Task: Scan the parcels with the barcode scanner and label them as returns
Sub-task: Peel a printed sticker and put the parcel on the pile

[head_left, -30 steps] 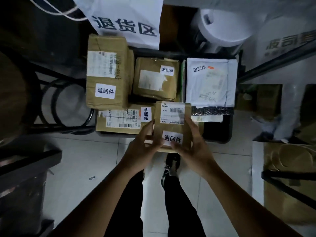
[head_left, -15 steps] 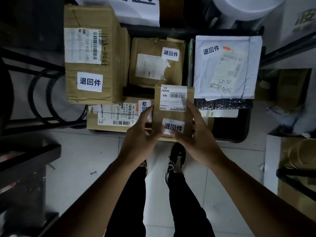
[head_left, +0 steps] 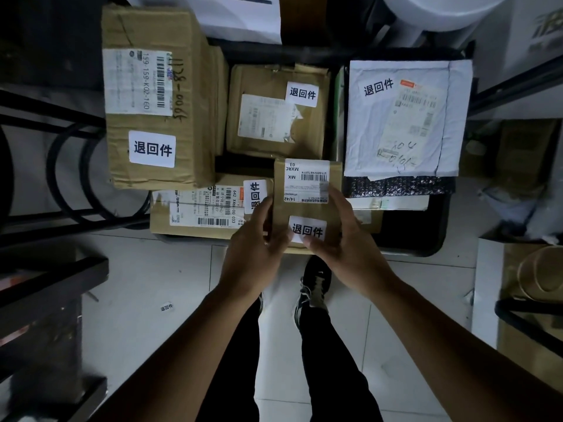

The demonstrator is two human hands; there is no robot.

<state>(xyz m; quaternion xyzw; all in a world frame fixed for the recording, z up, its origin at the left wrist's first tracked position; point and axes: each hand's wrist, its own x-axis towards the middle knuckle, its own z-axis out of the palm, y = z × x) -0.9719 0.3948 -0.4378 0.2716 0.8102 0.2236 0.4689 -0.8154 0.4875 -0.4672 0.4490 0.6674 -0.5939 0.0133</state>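
Observation:
A small brown parcel (head_left: 307, 205) with a shipping label and a white return sticker (head_left: 307, 229) is held over the front of a black bin (head_left: 426, 236). My left hand (head_left: 256, 248) grips its left side and my right hand (head_left: 347, 239) grips its right side, thumbs on the sticker's lower edge. Stickered parcels lie in the bin: a tall carton (head_left: 152, 95) at left, a flat box (head_left: 201, 208) below it, a square box (head_left: 274, 114) in the middle, and a white mailer (head_left: 402, 117) at right. No barcode scanner is in view.
A white sign (head_left: 243, 16) with dark characters hangs behind the bin. Black metal frames (head_left: 54, 208) stand at left, shelving (head_left: 518, 83) at right. A loose sticker (head_left: 167, 307) lies on the tiled floor. My legs and shoes (head_left: 313, 287) are below the bin. Cardboard with tape rolls (head_left: 539, 269) sits at right.
The view has moved closer to the bin. Both hands have carried the small parcel forward, over the bin's front, between the flat box and the white mailer.

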